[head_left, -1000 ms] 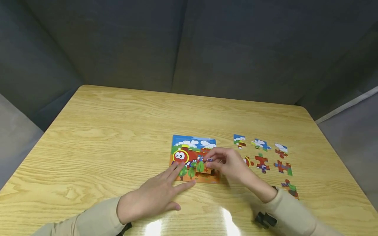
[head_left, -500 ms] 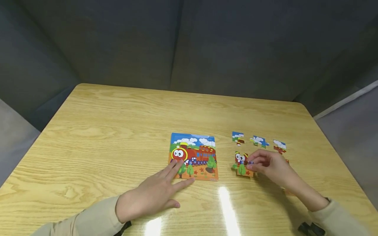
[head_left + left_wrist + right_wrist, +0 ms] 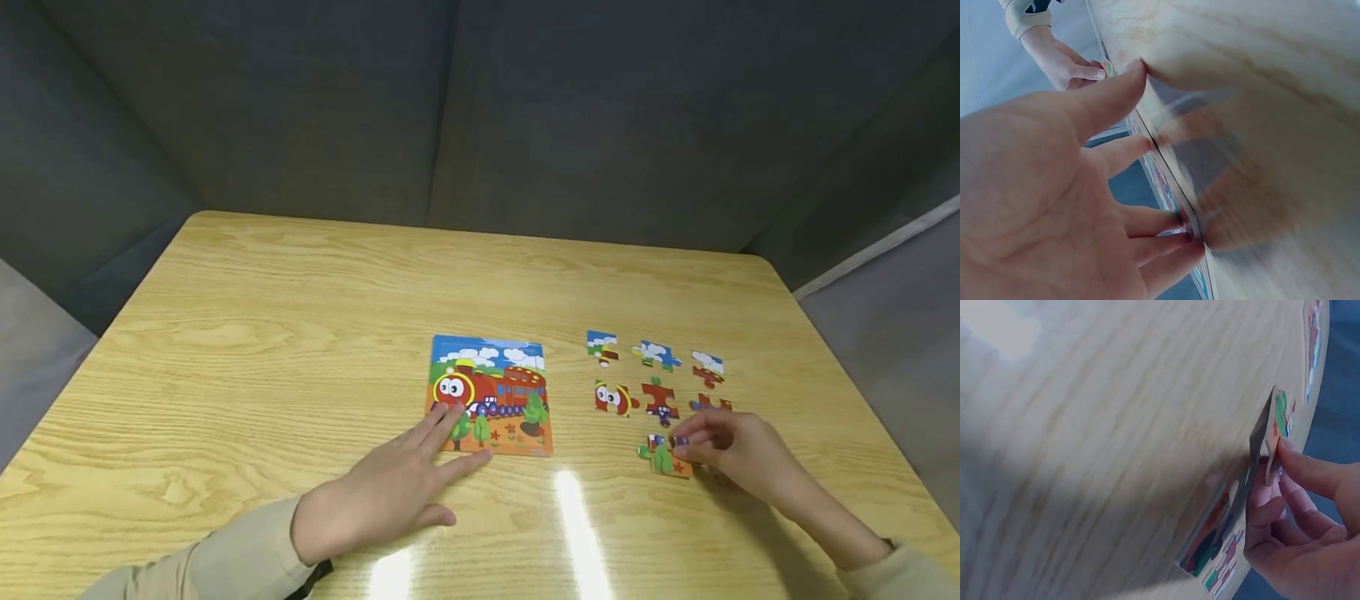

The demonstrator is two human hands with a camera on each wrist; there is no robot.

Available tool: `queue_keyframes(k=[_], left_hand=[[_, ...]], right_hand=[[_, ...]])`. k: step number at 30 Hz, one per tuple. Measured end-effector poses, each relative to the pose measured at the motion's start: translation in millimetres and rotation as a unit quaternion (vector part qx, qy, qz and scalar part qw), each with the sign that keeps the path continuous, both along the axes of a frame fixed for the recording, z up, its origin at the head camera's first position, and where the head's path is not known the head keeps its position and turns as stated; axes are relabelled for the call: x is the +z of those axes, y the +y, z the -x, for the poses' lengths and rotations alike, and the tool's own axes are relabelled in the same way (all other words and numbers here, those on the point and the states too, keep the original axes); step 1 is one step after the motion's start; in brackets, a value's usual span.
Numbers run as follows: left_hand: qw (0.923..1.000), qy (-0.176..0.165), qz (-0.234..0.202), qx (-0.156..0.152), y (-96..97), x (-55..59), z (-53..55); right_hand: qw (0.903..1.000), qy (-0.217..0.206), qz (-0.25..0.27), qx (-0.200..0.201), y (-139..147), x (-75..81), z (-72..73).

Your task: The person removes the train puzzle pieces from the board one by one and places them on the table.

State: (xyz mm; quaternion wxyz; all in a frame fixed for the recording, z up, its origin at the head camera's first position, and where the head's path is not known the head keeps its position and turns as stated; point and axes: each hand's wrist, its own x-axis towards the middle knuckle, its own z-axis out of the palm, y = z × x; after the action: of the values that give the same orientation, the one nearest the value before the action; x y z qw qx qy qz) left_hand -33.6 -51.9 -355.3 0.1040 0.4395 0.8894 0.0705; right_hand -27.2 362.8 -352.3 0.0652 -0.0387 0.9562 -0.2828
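Observation:
A train picture puzzle (image 3: 495, 379) lies flat on the table, and my left hand (image 3: 375, 500) rests its fingertips on the lower left corner. In the left wrist view the fingers of that left hand (image 3: 1079, 194) are spread and nearly straight. Right of the picture, my right hand (image 3: 750, 457) pinches a jigsaw piece (image 3: 663, 460) showing a green tree on orange ground. In the right wrist view the piece (image 3: 1276, 425) is tilted, held by thumb and fingers. Another orange and green piece (image 3: 1204, 544) lies below the hand, mostly hidden in the head view.
Several loose jigsaw pieces lie in rows beyond the right hand, among them one with eyes (image 3: 611, 398), a red one (image 3: 660, 402) and a cloud one (image 3: 656, 355). The wooden table (image 3: 285, 333) ends at dark curtains (image 3: 480, 125).
My right hand has carried the tree piece from over the train picture rightward and then toward the loose pieces' near row. My left hand has stayed in place.

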Motion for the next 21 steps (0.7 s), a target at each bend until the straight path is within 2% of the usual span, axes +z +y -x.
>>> queue_keyframes(k=[4,10,15,21], left_hand=[[1.0000,0.001,0.002,0.000,-0.1,-0.2,0.7],[0.9999,0.008,0.007,-0.006,-1.2,1.0,1.6],[0.9999,0.008,-0.002,-0.009,-2.0,3.1,3.1],[0.9995,-0.007,-0.028,-0.010,-1.1,5.7,7.5]], right_hand=[[0.9991,0.030,-0.029,0.011,0,-4.0,-3.1],[0.9981,0.034,-0.051,0.009,-2,-7.1,-4.3],[0.9981,0.044,-0.041,0.017,-4,-6.0,-3.1],[0.9964,0.078,-0.003,0.034,-10,0.8,2.5]])
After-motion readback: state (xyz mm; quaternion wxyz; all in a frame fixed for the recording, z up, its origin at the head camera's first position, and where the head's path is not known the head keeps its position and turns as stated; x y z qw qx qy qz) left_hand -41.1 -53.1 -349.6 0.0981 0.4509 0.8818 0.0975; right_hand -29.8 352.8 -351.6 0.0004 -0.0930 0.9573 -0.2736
